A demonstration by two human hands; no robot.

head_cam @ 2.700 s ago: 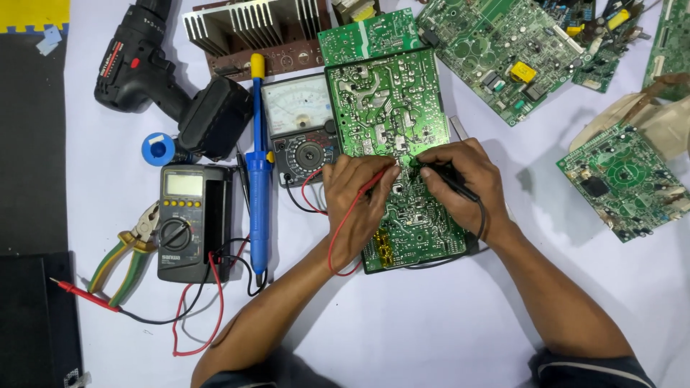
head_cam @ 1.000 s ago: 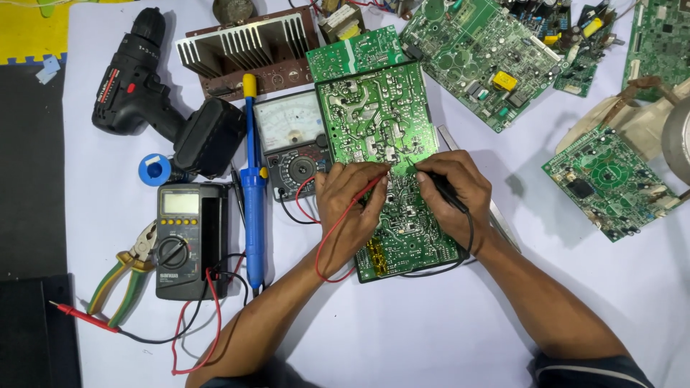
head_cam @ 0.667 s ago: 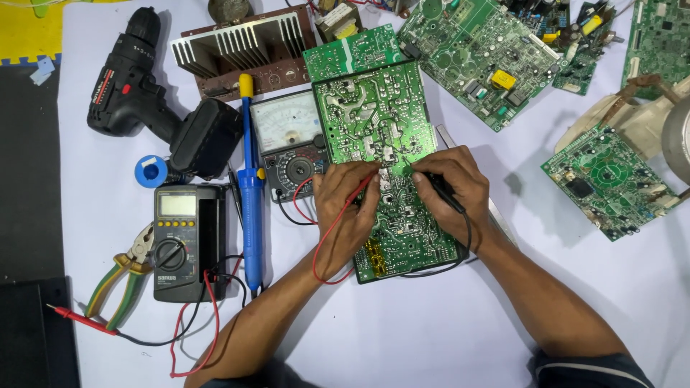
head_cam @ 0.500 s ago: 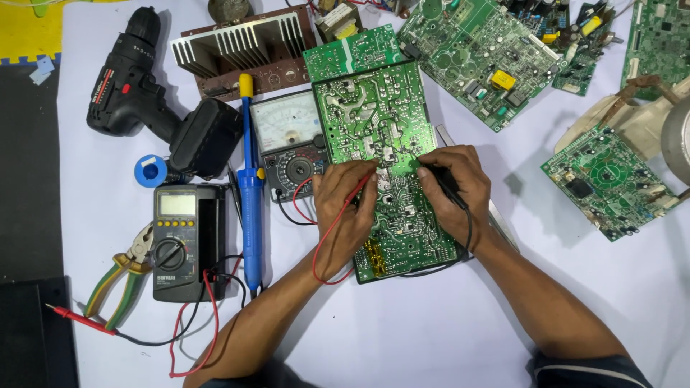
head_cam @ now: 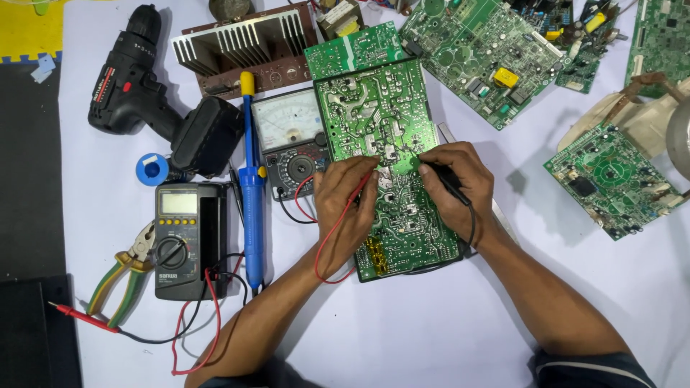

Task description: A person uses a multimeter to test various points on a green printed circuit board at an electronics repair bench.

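The white worktop point(head_cam: 431, 345) was crowded with tools and boards, and both forearms came in from the near edge. The left hand point(head_cam: 345, 205) pinched a thin red test probe point(head_cam: 365, 181) and the right hand point(head_cam: 456, 183) gripped a black test probe point(head_cam: 440, 176), both tips on the solder side of the large green circuit board point(head_cam: 381, 122) lying flat mid-table. Against the frames of the last second, the probe tips had crept only slightly along the board's middle, so the probing looked to be going on point by point. Left of the board stood the analog needle meter point(head_cam: 287, 133), the blue-handled soldering iron point(head_cam: 251, 208) and a grey digital multimeter point(head_cam: 180, 237); farther off lay a black cordless drill point(head_cam: 136, 72) and more green boards point(head_cam: 481, 50)
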